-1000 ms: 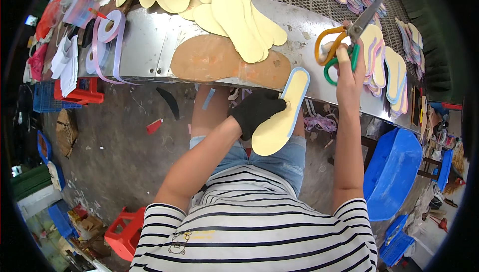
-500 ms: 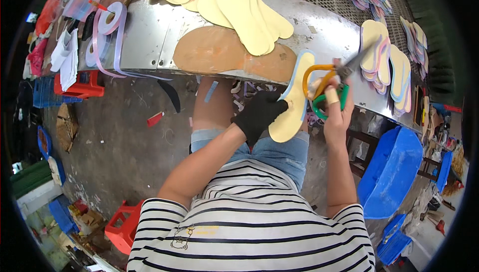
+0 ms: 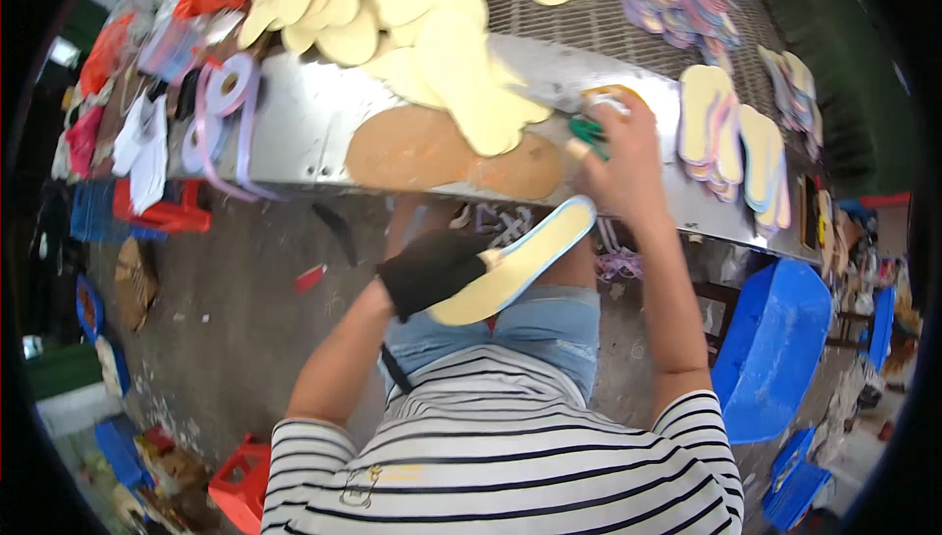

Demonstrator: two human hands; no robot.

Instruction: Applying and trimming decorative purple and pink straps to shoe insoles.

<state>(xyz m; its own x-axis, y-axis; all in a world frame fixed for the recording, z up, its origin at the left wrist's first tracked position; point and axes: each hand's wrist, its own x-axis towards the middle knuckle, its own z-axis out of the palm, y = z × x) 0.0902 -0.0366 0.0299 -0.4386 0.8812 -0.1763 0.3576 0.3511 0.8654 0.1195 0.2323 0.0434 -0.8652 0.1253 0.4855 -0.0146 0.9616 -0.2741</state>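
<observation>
My left hand (image 3: 442, 270), in a black fingerless glove, pinches a pale yellow insole (image 3: 525, 262) edged in light blue above my lap. The insole lies tilted, its upper end toward the right. Over the metal table my right hand (image 3: 620, 147) is closed around scissors (image 3: 589, 130) with green and orange handles. Their blurred blades point left, toward a heap of yellow insoles (image 3: 446, 54). Below that heap a brown sole-shaped board (image 3: 407, 147) lies along the table edge.
Stacks of edged insoles (image 3: 708, 123) lie at the table's right. Rolls of lilac tape (image 3: 231, 83) stand on the left, strips hanging over the edge. A blue tub (image 3: 770, 348) sits at lower right, a red stool (image 3: 240, 486) at lower left. Scraps litter the floor.
My left hand has drawn the insole down and left, toward my lap. My right hand has carried the scissors up and left over the table, and their blades now point left.
</observation>
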